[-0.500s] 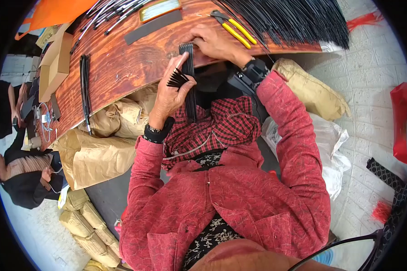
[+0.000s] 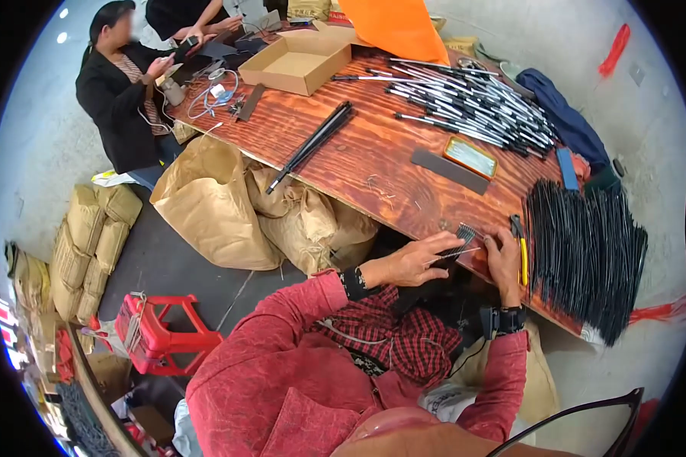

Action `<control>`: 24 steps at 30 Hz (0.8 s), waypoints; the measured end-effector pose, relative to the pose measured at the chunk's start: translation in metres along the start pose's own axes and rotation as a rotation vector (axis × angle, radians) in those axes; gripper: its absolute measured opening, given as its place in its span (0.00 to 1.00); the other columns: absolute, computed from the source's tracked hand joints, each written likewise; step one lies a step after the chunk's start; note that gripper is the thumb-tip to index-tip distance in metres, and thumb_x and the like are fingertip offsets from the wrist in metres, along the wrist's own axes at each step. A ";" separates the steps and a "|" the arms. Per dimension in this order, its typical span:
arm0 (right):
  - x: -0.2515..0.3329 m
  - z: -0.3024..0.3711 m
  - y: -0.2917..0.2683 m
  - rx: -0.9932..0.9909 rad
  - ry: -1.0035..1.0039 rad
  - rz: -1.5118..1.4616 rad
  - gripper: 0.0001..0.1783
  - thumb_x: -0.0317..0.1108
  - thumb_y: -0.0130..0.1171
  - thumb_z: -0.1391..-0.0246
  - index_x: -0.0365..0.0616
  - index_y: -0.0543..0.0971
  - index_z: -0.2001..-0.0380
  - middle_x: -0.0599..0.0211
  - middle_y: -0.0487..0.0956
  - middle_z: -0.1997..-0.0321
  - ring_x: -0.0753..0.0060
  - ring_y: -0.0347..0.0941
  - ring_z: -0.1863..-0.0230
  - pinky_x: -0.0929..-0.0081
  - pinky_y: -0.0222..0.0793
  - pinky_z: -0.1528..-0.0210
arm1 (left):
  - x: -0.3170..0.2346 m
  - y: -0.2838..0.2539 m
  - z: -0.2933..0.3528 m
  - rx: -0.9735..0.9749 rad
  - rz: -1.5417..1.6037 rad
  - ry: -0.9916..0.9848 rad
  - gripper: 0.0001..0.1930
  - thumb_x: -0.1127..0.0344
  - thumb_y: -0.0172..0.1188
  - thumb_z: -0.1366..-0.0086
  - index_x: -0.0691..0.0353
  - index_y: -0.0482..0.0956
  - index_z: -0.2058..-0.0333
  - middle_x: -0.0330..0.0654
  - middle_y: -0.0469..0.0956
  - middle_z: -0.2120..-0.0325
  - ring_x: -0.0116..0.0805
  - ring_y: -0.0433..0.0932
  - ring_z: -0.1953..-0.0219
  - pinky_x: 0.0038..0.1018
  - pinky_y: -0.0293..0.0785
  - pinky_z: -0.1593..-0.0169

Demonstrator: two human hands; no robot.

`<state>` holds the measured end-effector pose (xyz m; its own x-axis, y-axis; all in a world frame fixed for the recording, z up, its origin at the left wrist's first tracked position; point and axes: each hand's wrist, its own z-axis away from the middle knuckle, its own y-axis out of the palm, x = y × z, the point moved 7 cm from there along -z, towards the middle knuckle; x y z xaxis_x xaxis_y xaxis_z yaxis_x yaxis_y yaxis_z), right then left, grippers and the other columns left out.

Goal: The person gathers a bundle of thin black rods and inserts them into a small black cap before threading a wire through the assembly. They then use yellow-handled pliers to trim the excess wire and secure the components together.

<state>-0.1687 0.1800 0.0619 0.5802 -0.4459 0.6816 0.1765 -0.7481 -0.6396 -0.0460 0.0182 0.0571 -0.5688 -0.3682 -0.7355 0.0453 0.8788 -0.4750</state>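
My left hand is closed around a bundle of thin black rods, whose ends show at the table edge. A thin, pale-looking rod sticks out between its fingers. Close by on the right, my right hand rests at the table edge with its fingers curled in; whatever they hold is hidden. Yellow-handled cutters lie just beyond that hand. Further right is a large pile of thin black rods. A dark grey flat strip and a small yellow-rimmed tray of fine pale pieces lie ahead.
Black-and-white rods are heaped at the back beside an orange sheet. A black rod bundle overhangs the table edge. An open cardboard box, paper sacks, a red stool and a co-worker are leftward.
The view has swung left, bringing the stool and co-workers further in. My right hand has moved from the far end of the rod bundle to its right side; my left still holds the rods.
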 end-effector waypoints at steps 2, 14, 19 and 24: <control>-0.003 -0.004 0.004 -0.003 0.071 -0.028 0.07 0.26 0.58 0.47 0.35 0.79 0.64 0.54 0.79 0.66 0.53 0.76 0.63 0.67 0.70 0.58 | 0.003 0.005 0.003 -0.008 -0.053 0.055 0.34 0.71 0.65 0.41 0.63 0.62 0.36 0.55 0.65 0.40 0.53 0.63 0.36 0.38 0.63 0.37; -0.022 -0.001 -0.002 -0.070 0.038 -0.072 0.09 0.25 0.59 0.47 0.36 0.79 0.62 0.57 0.82 0.65 0.65 0.79 0.62 0.71 0.73 0.58 | 0.004 0.007 0.001 0.023 0.056 -0.022 0.34 0.72 0.64 0.40 0.61 0.62 0.36 0.53 0.64 0.41 0.53 0.66 0.40 0.36 0.64 0.39; -0.008 -0.005 0.007 -0.054 0.124 -0.105 0.09 0.25 0.58 0.46 0.35 0.78 0.62 0.62 0.81 0.68 0.71 0.77 0.66 0.75 0.72 0.61 | 0.003 0.007 0.002 0.019 0.047 -0.024 0.34 0.72 0.64 0.41 0.60 0.62 0.36 0.53 0.64 0.41 0.52 0.67 0.40 0.36 0.65 0.39; 0.006 -0.006 0.007 -0.060 0.095 -0.016 0.09 0.23 0.58 0.47 0.35 0.78 0.61 0.59 0.81 0.65 0.71 0.77 0.62 0.73 0.72 0.59 | -0.002 0.008 0.001 -0.004 0.026 0.006 0.31 0.69 0.62 0.38 0.63 0.62 0.38 0.54 0.65 0.45 0.53 0.68 0.44 0.37 0.67 0.44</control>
<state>-0.1686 0.1693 0.0633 0.4991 -0.4760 0.7241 0.1357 -0.7824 -0.6078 -0.0439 0.0254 0.0546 -0.5721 -0.3435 -0.7448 0.0565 0.8894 -0.4536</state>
